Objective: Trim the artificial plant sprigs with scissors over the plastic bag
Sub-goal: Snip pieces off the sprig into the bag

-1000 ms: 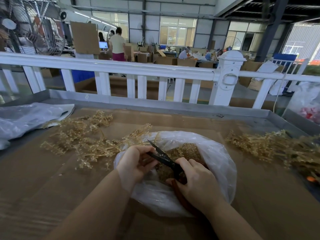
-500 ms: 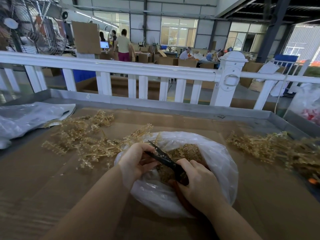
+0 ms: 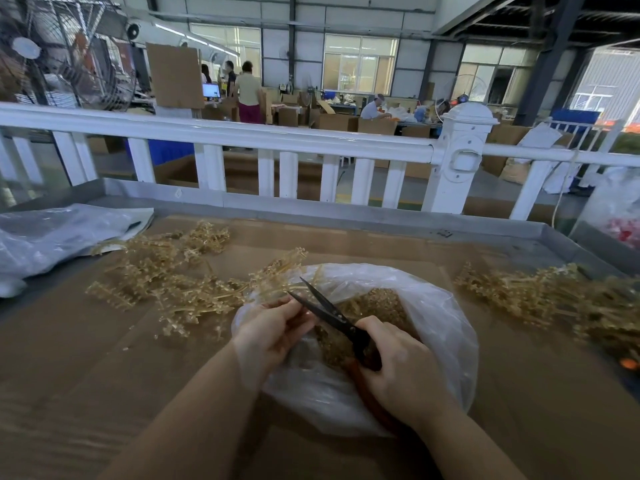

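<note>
Surface (image 3: 86, 375): covered in brown cardboard, metal raised rim at the far edge, white railing (image 3: 242, 133) just behind.
Spare plastic (image 3: 52, 237): crumpled clear sheet at far left, lying partly over the rim.
Plastic bag (image 3: 443, 327): clear, mouth open upward, centred near the front edge; heap of small golden trimmings (image 3: 374, 303) inside.
Left pile of sprigs (image 3: 166, 282): golden artificial plant sprigs spread over the cardboard left of the bag, nearest stems reaching over the bag's rim.
Right pile of sprigs (image 3: 540, 296): similar golden sprigs well right of the bag, blurred toward the edge of view.
Left hand (image 3: 266, 334): over the bag's left rim, fingers (image 3: 294, 306) curled and pinching something at the tips between the scissor blades; the piece itself too small and hidden to make out.
Right hand (image 3: 401, 372): over the bag's middle, fingers curled round the scissor handles.
Scissors (image 3: 329, 313): dark blades parted in a narrow V, tips pointing up and left above the bag's mouth; reddish handle mostly hidden under the right hand.
Background: people standing and seated among cardboard boxes beyond the railing, large fan (image 3: 69, 53) at upper left.
</note>
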Available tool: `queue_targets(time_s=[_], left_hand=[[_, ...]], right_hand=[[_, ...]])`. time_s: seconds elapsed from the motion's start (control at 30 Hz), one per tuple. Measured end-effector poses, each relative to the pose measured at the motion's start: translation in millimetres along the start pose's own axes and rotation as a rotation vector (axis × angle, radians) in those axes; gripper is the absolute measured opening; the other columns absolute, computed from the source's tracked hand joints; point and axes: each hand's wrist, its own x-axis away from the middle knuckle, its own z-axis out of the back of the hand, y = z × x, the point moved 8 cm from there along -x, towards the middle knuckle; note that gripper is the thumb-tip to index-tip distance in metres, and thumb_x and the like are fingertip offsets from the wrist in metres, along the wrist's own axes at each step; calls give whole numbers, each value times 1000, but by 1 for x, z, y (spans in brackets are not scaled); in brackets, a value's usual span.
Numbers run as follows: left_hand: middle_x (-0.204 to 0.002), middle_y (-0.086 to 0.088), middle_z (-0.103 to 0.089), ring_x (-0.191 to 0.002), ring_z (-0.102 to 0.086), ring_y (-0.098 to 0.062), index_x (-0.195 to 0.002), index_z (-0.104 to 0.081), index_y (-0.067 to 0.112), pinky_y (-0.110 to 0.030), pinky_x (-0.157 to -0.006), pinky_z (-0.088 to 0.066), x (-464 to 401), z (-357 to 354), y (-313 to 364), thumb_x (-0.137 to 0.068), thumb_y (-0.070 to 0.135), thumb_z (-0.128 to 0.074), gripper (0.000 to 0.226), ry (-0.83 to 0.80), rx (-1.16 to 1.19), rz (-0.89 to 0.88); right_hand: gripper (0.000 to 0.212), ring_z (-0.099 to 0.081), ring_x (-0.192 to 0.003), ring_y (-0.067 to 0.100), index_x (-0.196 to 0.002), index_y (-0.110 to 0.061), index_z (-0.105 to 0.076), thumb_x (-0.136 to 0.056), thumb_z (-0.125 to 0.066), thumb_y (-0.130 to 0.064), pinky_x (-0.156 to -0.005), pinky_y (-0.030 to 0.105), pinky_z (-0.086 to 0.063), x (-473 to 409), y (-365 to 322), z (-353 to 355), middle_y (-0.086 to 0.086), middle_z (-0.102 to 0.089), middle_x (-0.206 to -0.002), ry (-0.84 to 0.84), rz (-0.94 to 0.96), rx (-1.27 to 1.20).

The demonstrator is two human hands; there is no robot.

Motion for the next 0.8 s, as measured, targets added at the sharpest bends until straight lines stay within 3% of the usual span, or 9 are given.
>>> queue_targets(time_s=[0.17,0.27,0.33,0.57,0.67,0.8], left_hand=[[-64,-12,-69,-57,-70,-16,-70,-55,1,-26,-52,-58,0,-3,-4,-94,-8,-44,28,-61,53,-131],[-71,-11,-66,-54,-67,-12,-75,-56,4,-23,-51,-56,-1,-2,-6,-95,-4,-44,25,-43,49,-159],[-65,-7,-68,-52,-66,-10,-78,-58,5,-21,-49,-55,-1,-3,-7,-96,-3,-44,24,-21,49,-163],[-76,-9,-66,-52,-66,-9,-80,-57,5,-20,-48,-54,0,-4,-9,-96,-3,-43,22,-2,85,-178],[-65,-5,-70,-55,-68,-10,-82,-59,4,-21,-49,-55,1,-5,-10,-95,-4,-43,22,-56,101,-169],[-73,-8,-72,-66,-71,-14,-88,-62,1,-23,-55,-56,5,-7,-11,-93,-6,-44,19,-147,131,-161]], right_hand=[[37,-59,-95,11,-118,-31,-53,-85,-60,-46,-78,22,-44,0,2,-3,-10,-62,-101,-11,6,29],[37,-59,-90,13,-113,-31,-55,-81,-61,-48,-72,23,-42,0,1,-3,-10,-62,-96,2,10,47],[38,-59,-86,13,-111,-30,-56,-80,-60,-51,-68,21,-40,0,-1,-2,-10,-62,-93,7,22,47],[41,-57,-87,9,-112,-31,-52,-82,-51,-59,-70,18,-38,0,0,-4,-12,-60,-97,-20,28,44],[41,-57,-86,8,-111,-32,-51,-81,-49,-61,-69,17,-39,0,2,-5,-12,-60,-96,-15,12,46],[40,-58,-86,8,-109,-33,-51,-81,-49,-61,-72,20,-46,0,3,-5,-12,-60,-95,-6,-3,46]])
